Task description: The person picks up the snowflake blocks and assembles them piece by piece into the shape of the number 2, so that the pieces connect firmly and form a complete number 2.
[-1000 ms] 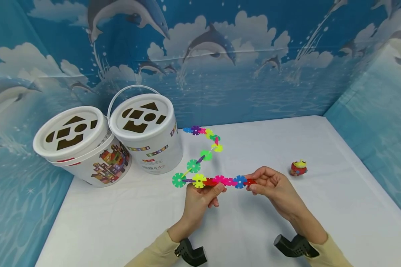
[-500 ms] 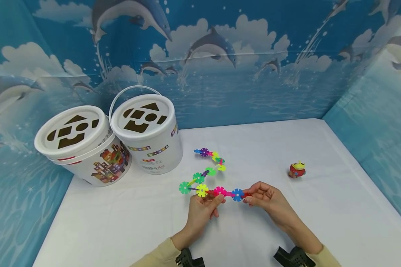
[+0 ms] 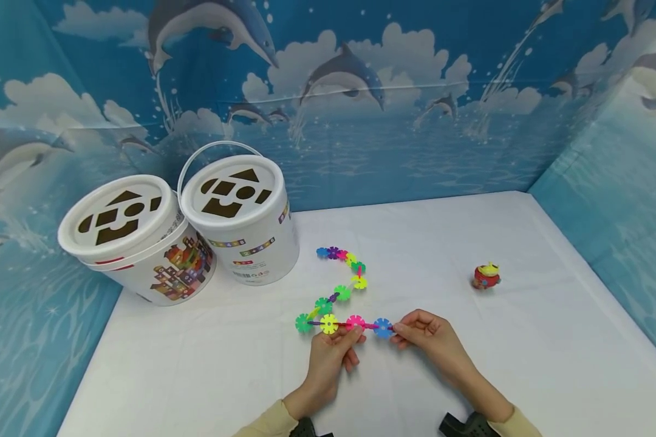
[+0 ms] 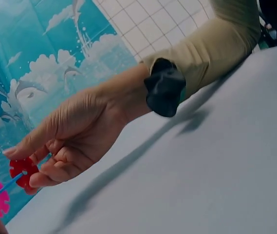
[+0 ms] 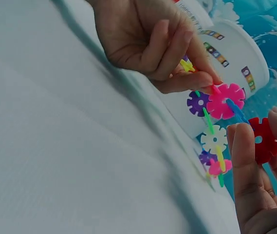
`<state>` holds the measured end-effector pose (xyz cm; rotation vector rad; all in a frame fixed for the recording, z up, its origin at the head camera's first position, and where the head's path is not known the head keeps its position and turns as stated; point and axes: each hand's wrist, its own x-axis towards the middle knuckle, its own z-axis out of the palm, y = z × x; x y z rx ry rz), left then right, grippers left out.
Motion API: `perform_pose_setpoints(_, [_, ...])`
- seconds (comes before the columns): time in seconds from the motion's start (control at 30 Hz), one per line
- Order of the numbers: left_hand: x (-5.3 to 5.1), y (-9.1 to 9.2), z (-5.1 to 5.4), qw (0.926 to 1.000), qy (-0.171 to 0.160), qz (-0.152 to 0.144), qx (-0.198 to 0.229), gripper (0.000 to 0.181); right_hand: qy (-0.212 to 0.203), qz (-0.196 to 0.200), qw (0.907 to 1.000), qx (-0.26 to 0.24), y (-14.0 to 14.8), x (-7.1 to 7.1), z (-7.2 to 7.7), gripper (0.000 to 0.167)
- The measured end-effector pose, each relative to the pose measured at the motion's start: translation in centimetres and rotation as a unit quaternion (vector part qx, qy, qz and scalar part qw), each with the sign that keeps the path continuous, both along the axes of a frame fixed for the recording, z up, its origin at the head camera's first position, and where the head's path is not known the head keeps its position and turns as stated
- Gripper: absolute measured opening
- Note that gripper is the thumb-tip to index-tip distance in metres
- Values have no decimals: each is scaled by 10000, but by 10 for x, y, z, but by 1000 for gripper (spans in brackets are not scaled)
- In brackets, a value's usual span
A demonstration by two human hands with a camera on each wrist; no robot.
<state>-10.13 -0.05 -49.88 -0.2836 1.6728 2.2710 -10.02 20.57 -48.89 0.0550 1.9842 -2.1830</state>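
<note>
A chain of colourful plastic snowflake discs, bent in an S, reaches from my hands to a blue disc point(image 3: 321, 252) at its far end. My left hand point(image 3: 327, 361) pinches the near stretch at a pink disc point(image 3: 355, 321). Just right of that sits a blue disc point(image 3: 382, 328). My right hand point(image 3: 434, 341) pinches the chain's right end, a red disc point(image 5: 270, 144) in the right wrist view. The left wrist view shows the red disc point(image 4: 19, 168) between right thumb and fingers. Fingers partly cover it.
Two white lidded buckets, one on the left point(image 3: 142, 273) and one beside it point(image 3: 257, 255), stand at the back left. A small red toy figure with a yellow-green top point(image 3: 486, 277) stands right of my hands. A dolphin-print cloth point(image 3: 404, 158) hangs behind the white table point(image 3: 525, 364).
Both hands have moved nearer to me with the chain, and the right hand slightly leftward. The chain's far end has come away from the table's back edge. Both hands keep their pinch.
</note>
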Motion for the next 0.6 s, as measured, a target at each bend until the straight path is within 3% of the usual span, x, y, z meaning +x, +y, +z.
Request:
perform_pose_setpoints(0.3, [8, 2, -4, 9925, -740, -181, 956, 21, 356, -116, 9988, 306, 0, 0, -6, 27])
perform_pose_setpoints(0.6, [17, 2, 0, 9847, -1132, -578, 1190, 16, 394, -307, 9986, 156, 0, 2, -6, 25])
